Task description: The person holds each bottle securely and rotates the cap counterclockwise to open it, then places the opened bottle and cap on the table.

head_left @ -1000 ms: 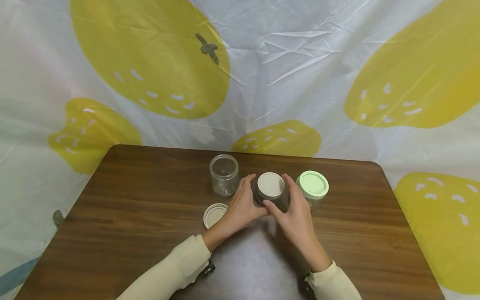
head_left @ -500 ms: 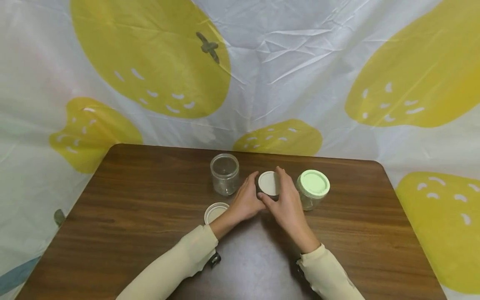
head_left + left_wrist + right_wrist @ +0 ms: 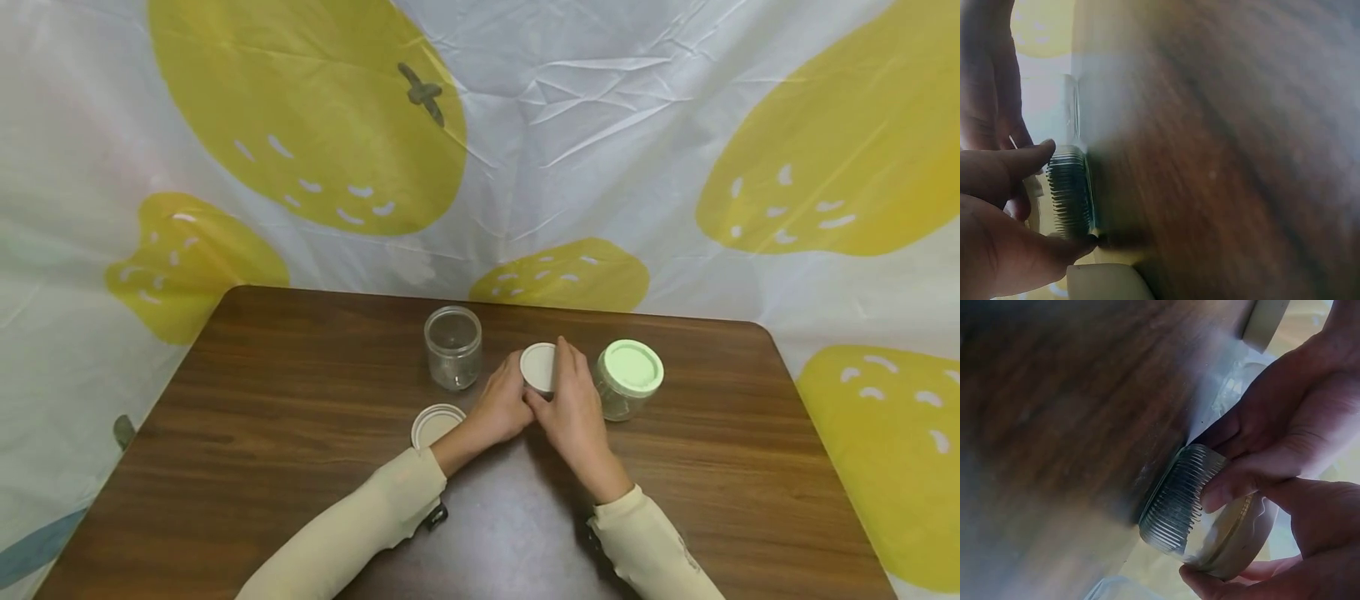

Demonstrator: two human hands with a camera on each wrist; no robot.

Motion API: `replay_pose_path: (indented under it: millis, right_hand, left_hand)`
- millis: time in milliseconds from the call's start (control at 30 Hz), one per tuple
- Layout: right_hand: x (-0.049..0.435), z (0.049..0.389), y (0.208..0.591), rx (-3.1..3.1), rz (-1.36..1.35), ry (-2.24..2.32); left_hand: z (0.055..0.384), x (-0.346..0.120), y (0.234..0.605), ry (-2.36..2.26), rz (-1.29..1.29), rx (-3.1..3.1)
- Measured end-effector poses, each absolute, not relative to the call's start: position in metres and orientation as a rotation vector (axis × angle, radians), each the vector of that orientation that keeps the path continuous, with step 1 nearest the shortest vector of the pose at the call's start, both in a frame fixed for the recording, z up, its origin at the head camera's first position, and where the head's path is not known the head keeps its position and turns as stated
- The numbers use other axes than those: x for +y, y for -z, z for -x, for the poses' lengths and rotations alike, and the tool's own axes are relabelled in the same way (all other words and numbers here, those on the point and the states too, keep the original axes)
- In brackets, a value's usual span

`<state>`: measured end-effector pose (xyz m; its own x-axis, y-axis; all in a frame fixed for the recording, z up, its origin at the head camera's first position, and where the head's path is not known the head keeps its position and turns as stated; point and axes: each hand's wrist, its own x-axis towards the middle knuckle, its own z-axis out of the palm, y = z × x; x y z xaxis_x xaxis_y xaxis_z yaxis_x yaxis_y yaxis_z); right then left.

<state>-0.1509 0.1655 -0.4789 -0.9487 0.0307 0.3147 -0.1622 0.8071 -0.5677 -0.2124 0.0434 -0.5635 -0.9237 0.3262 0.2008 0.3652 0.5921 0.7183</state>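
A clear jar with a dark coiled spring inside (image 3: pixel 1175 494) stands on the table between the hands, a white lid (image 3: pixel 538 367) on its top. The left hand (image 3: pixel 501 404) curls round the jar's left side, its thumb against the clear wall in the right wrist view. With thumb and fingers at the lid's rim, the right hand (image 3: pixel 573 412) grips the lid and hides its right part. Both wrist views show the coil's ridges through the wall. In the left wrist view the jar (image 3: pixel 1071 194) is partly covered by fingers.
An uncovered clear jar (image 3: pixel 453 350) stands behind the left hand. Nearer, a loose whitish lid (image 3: pixel 437 423) lies partly under the left forearm. A jar with a pale green lid (image 3: pixel 632 368) is close to the right hand. A patterned cloth hangs behind the brown table (image 3: pixel 720 467).
The right hand has shifted left from the jar's side onto the white lid, covering more of it. The left hand still grips the jar. The other jars and the loose lid have stayed put.
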Motion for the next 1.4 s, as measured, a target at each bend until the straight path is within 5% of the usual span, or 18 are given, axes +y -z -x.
replay_pose_path:
  millis: [433, 800, 1400]
  right_hand:
    - [0.164, 0.146, 0.468, -2.69, -0.094, -0.848]
    - [0.163, 0.109, 0.432, -2.58, -0.118, -0.834]
    - [0.163, 0.048, 0.392, -2.468, -0.193, -1.105]
  left_hand:
    - [0.185, 0.03, 0.507, 1.332, 0.607, -2.738]
    - [0.146, 0.025, 0.447, 1.187, 0.709, -2.732]
    - [0.113, -0.003, 0.419, 1.336, 0.99, -2.565]
